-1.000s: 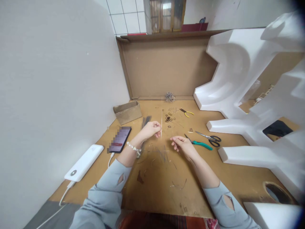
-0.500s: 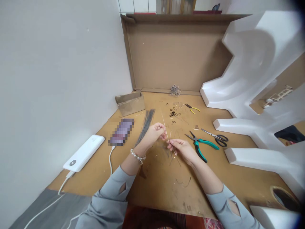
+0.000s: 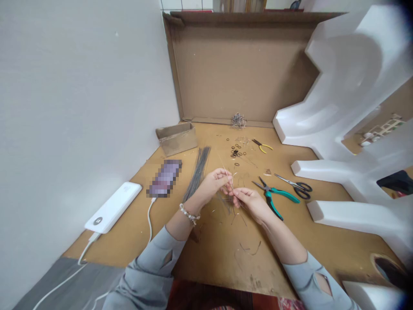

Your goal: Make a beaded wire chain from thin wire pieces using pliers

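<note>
Close together over the middle of the table are my left hand (image 3: 221, 181) and my right hand (image 3: 247, 198). A thin, shiny wire (image 3: 227, 171) runs up from between them. My right thumb and forefinger pinch it low down. The left fingers are curled against the same wire, partly hiding it. Left of my left hand lies a bundle of dark straight wires (image 3: 197, 170). Beyond my hands, several small black rings (image 3: 236, 153) are scattered. Green-handled pliers (image 3: 272, 193) lie open right of my right hand, with black-handled scissors (image 3: 298, 186) beside them.
Yellow-handled pliers (image 3: 262, 145) and a tangle of bent wire pieces (image 3: 238, 120) lie farther back. On the left are a small cardboard box (image 3: 177, 140), a phone (image 3: 164, 178) and a white power bank (image 3: 114, 206) with cables. White foam packing (image 3: 325, 170) borders the right.
My left hand has moved slightly right, nearer my right hand, and its fingers have shifted along the wire. The whole view has moved a little as well.
</note>
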